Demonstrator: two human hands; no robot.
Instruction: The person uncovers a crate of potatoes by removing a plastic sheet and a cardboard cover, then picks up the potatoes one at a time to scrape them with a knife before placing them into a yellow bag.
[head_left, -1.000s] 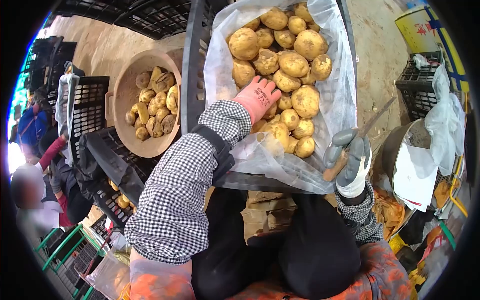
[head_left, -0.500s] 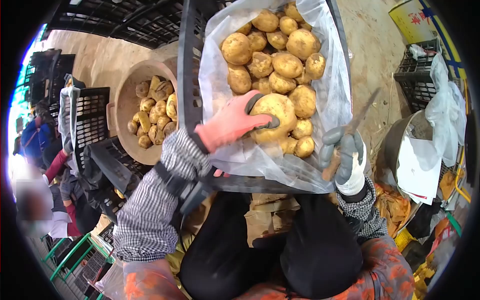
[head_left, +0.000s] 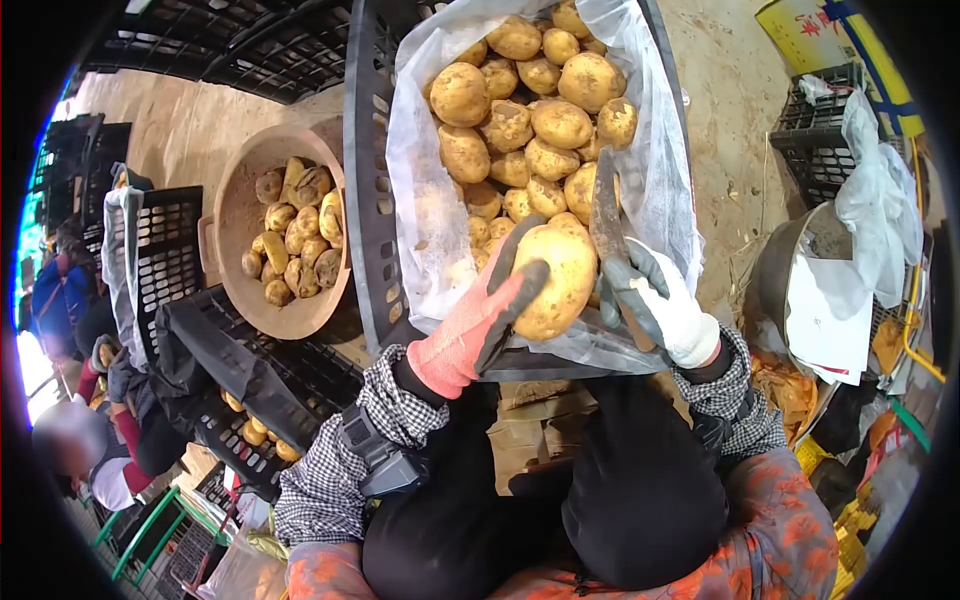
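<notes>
My left hand [head_left: 478,312], in a pink and grey glove, grips a large potato [head_left: 556,282] over the near end of a black crate [head_left: 372,180]. Close by on the right, my right hand [head_left: 655,300], in a white and grey glove, is closed around the wooden handle of a knife [head_left: 606,208]. Its worn blade points away from me, beside the potato. Many potatoes [head_left: 562,124] fill the crate, which is lined with a translucent plastic sheet [head_left: 420,100].
Left of the crate stands a round tan basin [head_left: 232,190] with several potatoes. Black crates [head_left: 170,240] lie farther left, where another person [head_left: 120,420] works. On the right are a metal pot [head_left: 775,265], a white sheet [head_left: 825,320] and a yellow box [head_left: 800,35].
My left hand has lifted the large potato from the pile and brought it nearer to me. My right hand has moved left with the knife, its blade now beside the potato.
</notes>
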